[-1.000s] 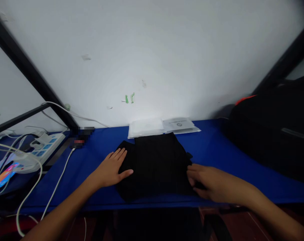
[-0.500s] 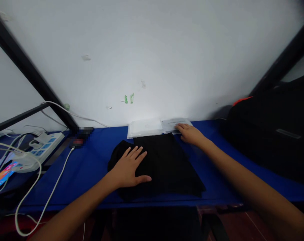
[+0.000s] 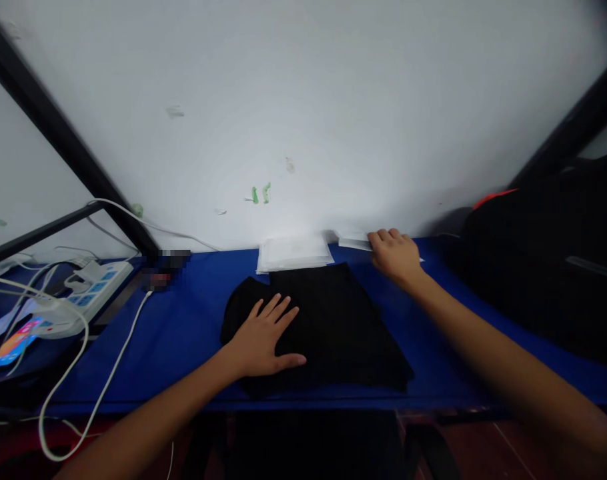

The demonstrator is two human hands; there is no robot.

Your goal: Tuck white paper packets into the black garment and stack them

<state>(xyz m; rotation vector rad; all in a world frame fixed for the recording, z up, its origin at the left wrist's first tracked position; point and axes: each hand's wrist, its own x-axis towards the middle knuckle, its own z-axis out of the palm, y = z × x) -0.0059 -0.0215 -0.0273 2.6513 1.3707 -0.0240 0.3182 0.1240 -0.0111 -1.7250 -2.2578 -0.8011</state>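
The right hand (image 3: 396, 255) has shifted the packet (image 3: 354, 239) rightward, off the white stack (image 3: 294, 253).

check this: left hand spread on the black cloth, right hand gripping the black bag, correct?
Not quite: in the head view the right hand grips a pale packet, not the black bag; the left hand is spread on the black cloth.

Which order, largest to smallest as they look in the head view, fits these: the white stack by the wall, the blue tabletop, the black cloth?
1. Blue tabletop
2. Black cloth, partly covered by the left hand
3. White stack
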